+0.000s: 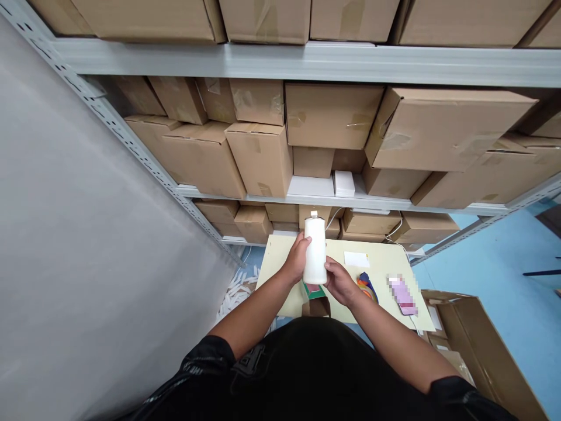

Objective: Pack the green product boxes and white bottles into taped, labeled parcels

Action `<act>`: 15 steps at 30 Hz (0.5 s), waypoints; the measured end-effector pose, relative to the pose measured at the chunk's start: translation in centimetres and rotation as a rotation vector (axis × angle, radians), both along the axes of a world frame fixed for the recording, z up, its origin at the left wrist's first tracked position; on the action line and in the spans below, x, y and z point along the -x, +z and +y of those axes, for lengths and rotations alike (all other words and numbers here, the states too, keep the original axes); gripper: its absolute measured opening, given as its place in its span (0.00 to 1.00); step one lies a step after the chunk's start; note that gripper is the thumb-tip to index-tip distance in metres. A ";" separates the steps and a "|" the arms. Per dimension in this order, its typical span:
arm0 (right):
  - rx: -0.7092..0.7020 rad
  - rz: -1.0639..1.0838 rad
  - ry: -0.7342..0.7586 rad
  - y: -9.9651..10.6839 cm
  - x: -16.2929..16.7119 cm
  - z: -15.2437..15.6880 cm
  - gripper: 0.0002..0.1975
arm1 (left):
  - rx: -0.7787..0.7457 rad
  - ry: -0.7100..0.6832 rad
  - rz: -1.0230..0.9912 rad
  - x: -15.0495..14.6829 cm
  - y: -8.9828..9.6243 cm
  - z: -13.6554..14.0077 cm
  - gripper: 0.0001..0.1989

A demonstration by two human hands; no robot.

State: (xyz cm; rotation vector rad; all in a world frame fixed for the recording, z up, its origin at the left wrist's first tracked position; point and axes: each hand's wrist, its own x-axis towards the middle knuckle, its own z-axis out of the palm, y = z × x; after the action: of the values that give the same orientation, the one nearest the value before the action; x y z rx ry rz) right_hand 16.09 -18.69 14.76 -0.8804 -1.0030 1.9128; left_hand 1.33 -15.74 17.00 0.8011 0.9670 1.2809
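Above the pale yellow table (280, 266), in the head view, you hold a white bottle (315, 249) upright between both hands. Your left hand (297, 257) wraps its left side in a closed grip, and your right hand (339, 282) clasps its lower right edge, fingers curled against it. Just under the bottle sits a small open box (314, 291) with a green rim. On the table to the right lie a white card (356, 259), a coloured tool (367, 286) and a blurred pink item (402, 294). Beyond the table, shelves (307, 61) carry stacked cardboard boxes (333, 114).
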 end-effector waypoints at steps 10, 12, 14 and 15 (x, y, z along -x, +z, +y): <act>-0.008 -0.077 -0.044 0.5 -0.3 -0.6 0.26 | -0.054 0.067 0.069 0.0 0.5 -0.7 0.29; 0.046 -0.038 0.019 0.5 -0.4 -0.9 0.26 | -0.044 0.034 0.043 0.0 0.4 -0.8 0.27; 0.009 -0.058 0.004 0.5 -0.3 -1.1 0.26 | -0.035 -0.003 0.071 0.0 0.5 -0.9 0.27; -0.033 -0.083 -0.033 0.4 -0.3 -1.1 0.26 | -0.034 -0.010 0.095 0.1 0.6 -1.0 0.27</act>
State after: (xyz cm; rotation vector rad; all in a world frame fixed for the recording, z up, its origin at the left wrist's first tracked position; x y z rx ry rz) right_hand 16.36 -19.84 15.21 -0.9582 -1.0599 1.8403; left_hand 1.26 -16.71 17.63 0.8989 1.0172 1.2629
